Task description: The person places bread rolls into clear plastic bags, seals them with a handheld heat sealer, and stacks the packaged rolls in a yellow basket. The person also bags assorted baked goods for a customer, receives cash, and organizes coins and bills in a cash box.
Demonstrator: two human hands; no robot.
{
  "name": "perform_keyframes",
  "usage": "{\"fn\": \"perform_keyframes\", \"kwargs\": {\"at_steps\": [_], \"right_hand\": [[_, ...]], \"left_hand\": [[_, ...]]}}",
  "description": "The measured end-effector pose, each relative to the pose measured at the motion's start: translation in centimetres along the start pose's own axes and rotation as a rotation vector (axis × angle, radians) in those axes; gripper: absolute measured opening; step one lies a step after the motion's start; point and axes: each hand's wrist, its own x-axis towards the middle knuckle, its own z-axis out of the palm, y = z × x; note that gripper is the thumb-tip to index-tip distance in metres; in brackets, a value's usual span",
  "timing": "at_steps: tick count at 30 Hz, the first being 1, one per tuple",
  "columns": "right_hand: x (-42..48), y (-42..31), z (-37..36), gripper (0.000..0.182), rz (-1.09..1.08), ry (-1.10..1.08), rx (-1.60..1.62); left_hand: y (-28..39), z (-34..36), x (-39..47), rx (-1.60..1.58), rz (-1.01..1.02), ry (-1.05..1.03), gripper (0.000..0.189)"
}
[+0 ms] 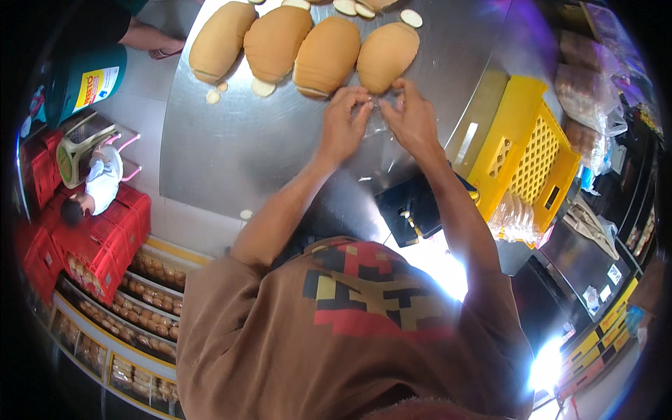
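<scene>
Several sliced oval bread loaves lie in a row on the stainless steel table [236, 142]. My left hand [344, 118] is just below the third loaf [326, 56]. My right hand [412, 113] is at the lower end of the rightmost loaf [388, 56], near its crust. The fingertips of both hands come close together and seem to pinch clear plastic film [376, 125], which is hard to make out. Cut bread ends [263, 87] lie beside the loaves, one of them at the upper right [411, 18].
A yellow plastic crate [517, 136] holding bagged bread stands right of the table. Red crates [113, 236] and shelves of packed buns [152, 320] are at the lower left. A person in a white shirt [103, 181] sits at the left; another person's leg [152, 39] shows behind.
</scene>
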Motion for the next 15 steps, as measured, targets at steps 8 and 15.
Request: {"fn": "perform_keyframes", "kwargs": {"at_steps": [8,15], "right_hand": [[8.1,5.2,-8.6,0.044,-0.126,-0.053,0.204],[19.1,4.5,-4.8,0.036,-0.429,0.070,-0.082]], "left_hand": [[1.6,2.4,0.1,-0.171,-0.319,0.170,0.012],[2.0,3.2,-0.4,-0.234,-0.384,0.229,0.012]]}}
